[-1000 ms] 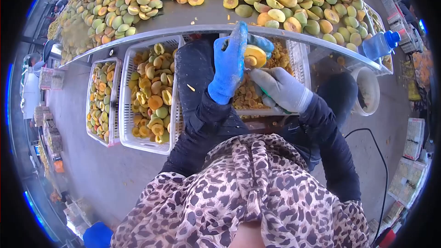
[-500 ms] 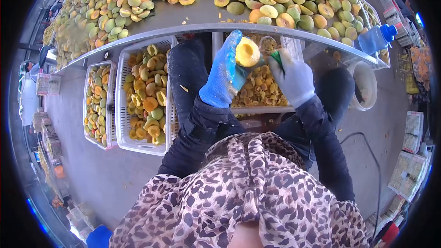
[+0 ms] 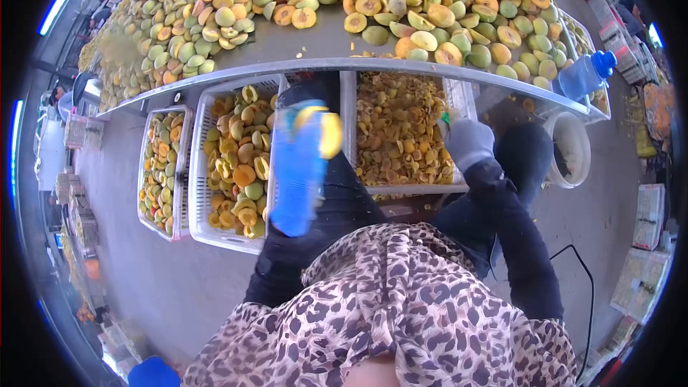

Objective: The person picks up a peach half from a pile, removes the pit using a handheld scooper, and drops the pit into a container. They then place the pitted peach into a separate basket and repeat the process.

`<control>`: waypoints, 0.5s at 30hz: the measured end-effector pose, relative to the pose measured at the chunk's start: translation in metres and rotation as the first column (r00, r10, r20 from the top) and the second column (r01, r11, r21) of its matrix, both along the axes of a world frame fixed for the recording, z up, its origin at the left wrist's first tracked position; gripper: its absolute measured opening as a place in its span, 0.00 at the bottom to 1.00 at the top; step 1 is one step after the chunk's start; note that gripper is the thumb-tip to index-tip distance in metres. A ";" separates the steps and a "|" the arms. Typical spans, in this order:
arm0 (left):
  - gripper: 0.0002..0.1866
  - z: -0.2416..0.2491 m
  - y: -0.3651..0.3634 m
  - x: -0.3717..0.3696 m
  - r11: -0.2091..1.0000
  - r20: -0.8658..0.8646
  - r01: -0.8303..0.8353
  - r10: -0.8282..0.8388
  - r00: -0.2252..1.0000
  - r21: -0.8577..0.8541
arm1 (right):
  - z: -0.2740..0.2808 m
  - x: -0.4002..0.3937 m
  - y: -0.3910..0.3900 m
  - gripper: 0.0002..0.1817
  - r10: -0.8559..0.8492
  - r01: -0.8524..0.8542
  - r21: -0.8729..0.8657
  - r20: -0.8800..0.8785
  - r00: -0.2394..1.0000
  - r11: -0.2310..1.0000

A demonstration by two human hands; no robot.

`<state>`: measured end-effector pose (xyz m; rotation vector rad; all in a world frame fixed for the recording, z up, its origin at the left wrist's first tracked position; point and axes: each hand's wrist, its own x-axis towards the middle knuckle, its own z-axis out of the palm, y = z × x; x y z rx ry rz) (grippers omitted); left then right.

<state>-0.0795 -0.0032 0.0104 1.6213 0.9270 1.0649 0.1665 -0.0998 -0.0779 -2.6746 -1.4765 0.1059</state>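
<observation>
My left hand [image 3: 297, 179], in a blue glove and smeared by motion, is over the left thigh beside a white crate of fruit halves [image 3: 240, 165]. A yellow peach half [image 3: 330, 135] shows at its blurred fingers and appears to be held there. My right hand [image 3: 469, 143], in a pale grey glove, is closed around a small tool with a green part [image 3: 446, 118]; the rest of the tool is hidden. That hand hovers at the right edge of a crate of yellow-brown scraps [image 3: 401, 125].
A metal-edged table [image 3: 287, 39] heaped with green and orange fruit halves spans the front. A narrower fruit crate [image 3: 163, 172] stands at left. To the right are a blue bottle [image 3: 584, 75], a white bucket [image 3: 570, 150] and a cable [image 3: 591, 279] on the floor.
My left hand has swung left and down with the peach half, away from the scrap crate. My right hand has moved slightly right and down, apart from the fruit.
</observation>
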 end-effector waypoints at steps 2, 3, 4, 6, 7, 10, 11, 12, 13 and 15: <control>0.11 -0.033 0.055 -0.049 0.890 -0.451 -0.134 0.344 0.823 0.435 | -0.013 -0.006 -0.006 0.17 0.014 -0.012 0.034 -0.044 0.999 0.999; 0.11 -0.029 0.064 -0.041 0.887 -0.449 -0.129 0.344 0.825 0.443 | -0.020 -0.007 -0.007 0.18 0.025 -0.021 0.061 -0.075 0.997 0.998; 0.11 -0.025 0.075 -0.028 0.708 -0.411 -0.086 0.500 0.763 0.701 | -0.030 -0.010 -0.006 0.18 0.062 -0.051 0.092 -0.121 0.991 0.994; 0.11 -0.026 0.105 0.009 0.534 -0.339 0.054 0.453 0.824 0.844 | -0.026 -0.021 0.000 0.17 0.105 -0.084 0.114 -0.200 0.974 0.990; 0.11 -0.033 0.122 0.038 0.585 -0.334 0.136 0.246 0.910 0.800 | -0.023 -0.026 0.004 0.17 0.145 -0.111 0.133 -0.274 0.951 0.985; 0.21 -0.071 0.160 0.131 0.765 -0.497 0.380 -0.091 0.863 0.520 | -0.014 -0.032 0.007 0.17 0.139 -0.125 0.067 -0.311 0.940 0.990; 0.25 -0.075 0.165 0.153 0.817 -0.660 0.417 -0.059 0.749 0.399 | -0.011 -0.032 0.004 0.17 0.133 -0.124 0.050 -0.313 0.940 0.991; 0.25 -0.081 0.168 0.167 0.811 -0.655 0.423 -0.065 0.753 0.405 | -0.012 -0.031 0.000 0.17 0.118 -0.117 0.023 -0.325 0.938 0.993; 0.29 -0.071 0.163 0.177 0.845 -0.784 0.426 -0.015 0.621 0.322 | -0.014 -0.029 -0.003 0.17 0.101 -0.108 -0.003 -0.341 0.935 0.994; 0.33 -0.080 0.170 0.194 0.873 -0.889 0.429 0.013 0.458 0.233 | -0.019 -0.025 -0.006 0.17 0.078 -0.087 -0.013 -0.334 0.939 0.996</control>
